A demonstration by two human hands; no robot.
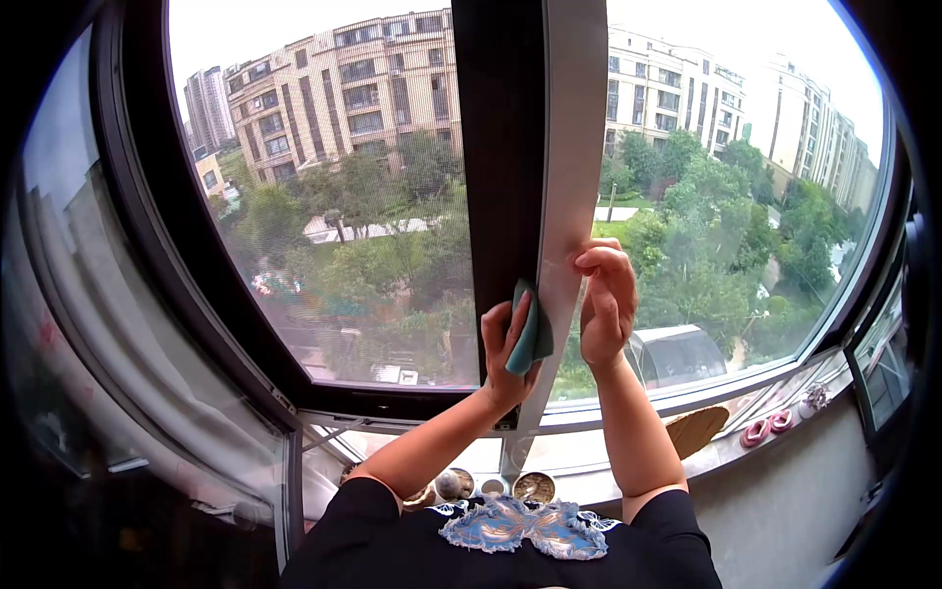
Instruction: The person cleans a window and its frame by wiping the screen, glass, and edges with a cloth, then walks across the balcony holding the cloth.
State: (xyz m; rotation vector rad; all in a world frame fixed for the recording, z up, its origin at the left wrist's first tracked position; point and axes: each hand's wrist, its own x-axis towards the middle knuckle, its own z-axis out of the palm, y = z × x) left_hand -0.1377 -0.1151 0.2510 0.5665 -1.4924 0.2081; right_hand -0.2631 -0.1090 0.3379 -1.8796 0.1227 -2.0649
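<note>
At centre, the left hand (505, 358) grips a cloth (527, 342), angled seemingly to suit the post (573, 147); the empty right hand (606, 312) half-curls.

Two hands: the left hand (502, 360) and the right hand (606, 299). One cloth (529, 337). Two upright bars side by side — one dark bar (505, 147) and one silver bar (573, 147). Two large window panes next to them, the left pane (373, 265) and the right pane (677, 250).

On the sill (734, 443), two pink objects (768, 427) stand toward the right end, with one small plant (814, 397) nearer that end and one round board (695, 430) to their left. Toward the left end, at least three round pots (534, 488), some partly hidden.

One shirt (392, 550) with one large butterfly patch (525, 527). Outside, one domed shelter (679, 355) and at least three buildings (343, 93) — the trees (702, 196) run together too closely to count
</note>
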